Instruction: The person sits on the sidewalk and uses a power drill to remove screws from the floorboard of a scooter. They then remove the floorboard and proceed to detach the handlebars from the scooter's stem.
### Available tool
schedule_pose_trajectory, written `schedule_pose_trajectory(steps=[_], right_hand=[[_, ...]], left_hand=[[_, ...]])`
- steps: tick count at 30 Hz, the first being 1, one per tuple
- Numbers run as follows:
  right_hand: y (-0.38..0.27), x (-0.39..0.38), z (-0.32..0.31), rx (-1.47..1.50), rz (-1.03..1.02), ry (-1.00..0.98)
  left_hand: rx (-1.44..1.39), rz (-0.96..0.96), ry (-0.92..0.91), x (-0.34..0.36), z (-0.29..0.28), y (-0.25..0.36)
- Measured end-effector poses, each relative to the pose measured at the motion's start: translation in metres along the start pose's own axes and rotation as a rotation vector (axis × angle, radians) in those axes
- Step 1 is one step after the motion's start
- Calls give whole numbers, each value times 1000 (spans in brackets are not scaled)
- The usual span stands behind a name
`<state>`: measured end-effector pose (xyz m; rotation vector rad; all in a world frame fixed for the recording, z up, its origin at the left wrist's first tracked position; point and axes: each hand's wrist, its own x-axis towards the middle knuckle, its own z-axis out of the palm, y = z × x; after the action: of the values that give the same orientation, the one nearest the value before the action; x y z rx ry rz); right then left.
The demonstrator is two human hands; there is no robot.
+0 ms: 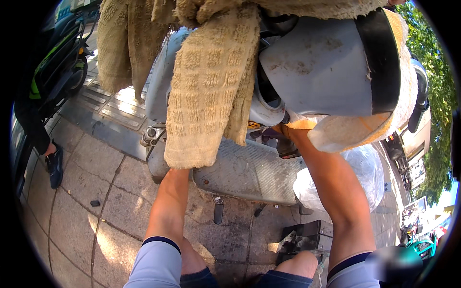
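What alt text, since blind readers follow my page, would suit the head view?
A person's left forearm passes behind a beige towel draped on a dusty grey scooter, while the right forearm reaches in, neither hand clearly visible. A translucent plastic bag shows behind that arm, with paving slabs below.

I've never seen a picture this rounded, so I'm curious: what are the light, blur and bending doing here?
Head view: sun patches break up shade on the paving, whose leftmost joints bow near the picture's black rim; head view: the tan cloth shows crisp texture; head view: a patch at lower right is blurred beyond recognition.
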<state>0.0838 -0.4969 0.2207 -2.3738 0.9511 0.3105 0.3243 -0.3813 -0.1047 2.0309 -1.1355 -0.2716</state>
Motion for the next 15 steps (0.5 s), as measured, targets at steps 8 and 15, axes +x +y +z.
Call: schedule_pose_trajectory(steps=[8,15], right_hand=[[-2,4,6,8,4,3],[1,3,11,27,10,11]], left_hand=[[20,-6,-4,20,-9,6],[32,-10,-20,12,-4,5]])
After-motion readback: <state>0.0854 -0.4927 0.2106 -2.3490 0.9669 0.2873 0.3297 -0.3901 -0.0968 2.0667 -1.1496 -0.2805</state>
